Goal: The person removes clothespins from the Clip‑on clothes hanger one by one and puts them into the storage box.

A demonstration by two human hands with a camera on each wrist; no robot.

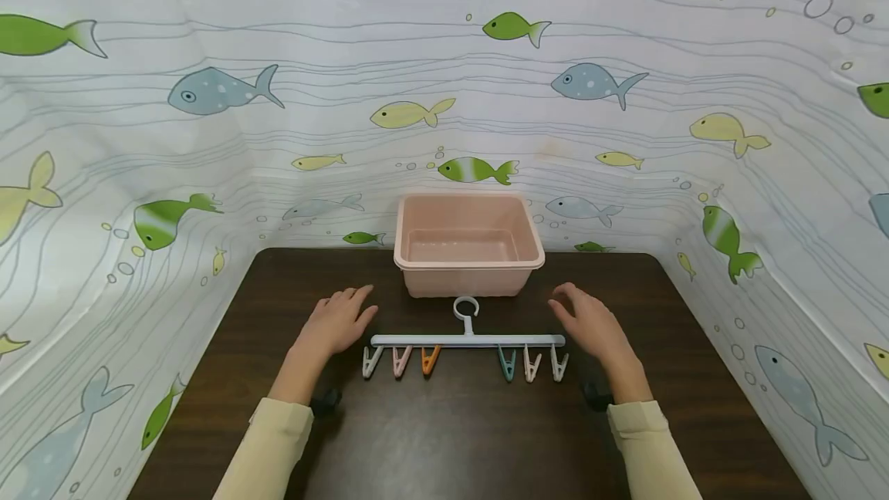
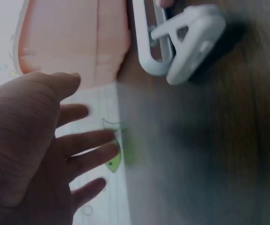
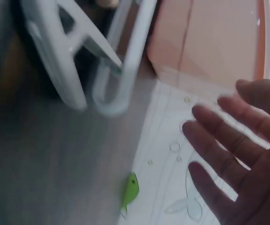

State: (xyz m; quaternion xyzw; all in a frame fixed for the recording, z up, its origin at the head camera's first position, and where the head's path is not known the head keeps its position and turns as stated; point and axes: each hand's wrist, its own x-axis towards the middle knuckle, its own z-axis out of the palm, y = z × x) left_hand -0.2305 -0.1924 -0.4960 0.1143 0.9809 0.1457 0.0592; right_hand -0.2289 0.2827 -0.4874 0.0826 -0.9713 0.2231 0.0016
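A white bar hanger (image 1: 468,340) with a round hook (image 1: 466,308) lies across the dark table. Clothespins hang along its near side: a white one (image 1: 372,362), a pink one (image 1: 401,361) and an orange one (image 1: 430,359) at left; a teal one (image 1: 508,364), a pale pink one (image 1: 532,366) and a white one (image 1: 559,365) at right. My left hand (image 1: 336,322) hovers beyond the hanger's left end, fingers spread and holding nothing. At the other end my right hand (image 1: 591,324) is likewise apart from the hanger, its fingers loosely bent around nothing.
Behind the hanger stands a pink plastic basin (image 1: 469,282) near the table's back edge. A fish-patterned white curtain (image 1: 444,137) encloses the back and both sides of the dark wooden table (image 1: 444,438).
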